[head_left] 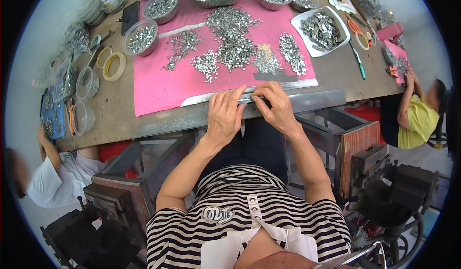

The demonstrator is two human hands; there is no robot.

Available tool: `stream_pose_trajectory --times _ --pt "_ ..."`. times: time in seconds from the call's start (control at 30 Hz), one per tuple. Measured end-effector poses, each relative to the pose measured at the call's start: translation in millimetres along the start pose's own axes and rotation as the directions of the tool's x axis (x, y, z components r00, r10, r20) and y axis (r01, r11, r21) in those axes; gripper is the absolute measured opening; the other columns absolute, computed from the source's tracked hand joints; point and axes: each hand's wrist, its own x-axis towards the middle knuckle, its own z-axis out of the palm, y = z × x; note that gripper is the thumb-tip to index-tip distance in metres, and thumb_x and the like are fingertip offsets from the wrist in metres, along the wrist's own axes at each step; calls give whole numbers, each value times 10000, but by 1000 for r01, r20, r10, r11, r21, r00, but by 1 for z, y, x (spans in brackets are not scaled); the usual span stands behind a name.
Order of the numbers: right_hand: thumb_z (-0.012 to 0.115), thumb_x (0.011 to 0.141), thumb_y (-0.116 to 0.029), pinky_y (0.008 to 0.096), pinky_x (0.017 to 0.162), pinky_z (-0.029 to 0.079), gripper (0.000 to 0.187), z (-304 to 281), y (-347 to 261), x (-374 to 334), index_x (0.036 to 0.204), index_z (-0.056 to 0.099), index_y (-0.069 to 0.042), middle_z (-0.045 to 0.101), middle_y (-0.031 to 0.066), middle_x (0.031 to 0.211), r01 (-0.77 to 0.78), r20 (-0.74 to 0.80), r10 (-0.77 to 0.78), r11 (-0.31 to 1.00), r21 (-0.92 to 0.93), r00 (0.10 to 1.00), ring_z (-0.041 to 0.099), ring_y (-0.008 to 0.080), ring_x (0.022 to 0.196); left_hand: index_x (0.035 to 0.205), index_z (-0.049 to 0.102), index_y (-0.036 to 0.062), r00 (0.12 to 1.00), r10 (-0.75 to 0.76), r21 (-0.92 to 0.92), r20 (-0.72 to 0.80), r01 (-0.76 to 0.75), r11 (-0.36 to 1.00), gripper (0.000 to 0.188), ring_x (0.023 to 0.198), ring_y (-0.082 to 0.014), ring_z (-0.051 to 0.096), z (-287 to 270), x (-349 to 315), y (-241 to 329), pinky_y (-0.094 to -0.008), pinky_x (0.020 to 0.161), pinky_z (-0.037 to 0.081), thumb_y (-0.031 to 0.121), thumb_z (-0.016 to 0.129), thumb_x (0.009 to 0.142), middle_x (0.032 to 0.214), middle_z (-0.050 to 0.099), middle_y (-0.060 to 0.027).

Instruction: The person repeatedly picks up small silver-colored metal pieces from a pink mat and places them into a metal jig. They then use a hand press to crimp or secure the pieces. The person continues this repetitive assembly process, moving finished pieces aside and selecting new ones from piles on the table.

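At the table's front edge, my left hand (223, 114) has its thumb and forefinger on either side of a thin metal strip (246, 98). My right hand (277, 106) is close beside it, fingers curled and pinched at the strip; whatever lies between those fingertips is hidden. Beyond both hands spreads a pink mat (163, 91). On it lie a large heap of small silvery metal pieces (235, 53), a smaller pile of shiny pieces (205, 64), a bundle of thin pin-like pieces (267, 61) and a dark flat bar (274, 77). A wide grey metal plate (319, 100) runs along the edge to the right.
Tubs of metal parts (141, 37) stand around the mat, with a white square dish (305, 48) at right. Tape rolls (115, 67) sit left; orange-handled scissors (354, 27) lie right. Co-workers sit at the left (60, 173) and right (418, 117). Dark machines flank my seat.
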Motion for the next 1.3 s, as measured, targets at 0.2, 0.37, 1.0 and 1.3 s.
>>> stream_pose_trajectory --times 0.2,0.37,1.0,1.3 --pt "746 849 0 403 806 482 120 4 0 0 940 674 -26 641 108 972 78 -14 -79 992 -95 997 623 302 906 1404 557 38 1000 -14 13 -11 14 1000 624 1070 -310 647 1 -1 1 -443 980 447 -24 774 822 1174 699 -121" --pt "760 838 -24 404 867 466 166 4 -7 -3 985 692 -54 659 80 996 182 26 -183 934 -307 983 638 269 925 1393 568 36 1000 -24 -6 6 24 1000 582 1071 -312 643 -2 0 1 -453 990 441 -11 754 843 1151 693 -127" --pt "664 934 35 348 809 496 140 -5 26 -26 1052 724 -11 718 101 905 -125 -292 121 992 5 949 664 258 830 935 725 147 818 352 208 455 -482 851 120 1093 -273 583 31 135 -45 -611 1072 308 187 785 839 1014 642 -71" --pt "695 893 35 365 811 465 156 -11 22 -20 1034 722 -25 703 97 929 -103 -281 85 994 -48 956 661 262 849 999 665 69 798 299 56 524 -382 922 113 1069 -305 581 30 130 -52 -529 1005 365 86 703 894 991 634 -105"
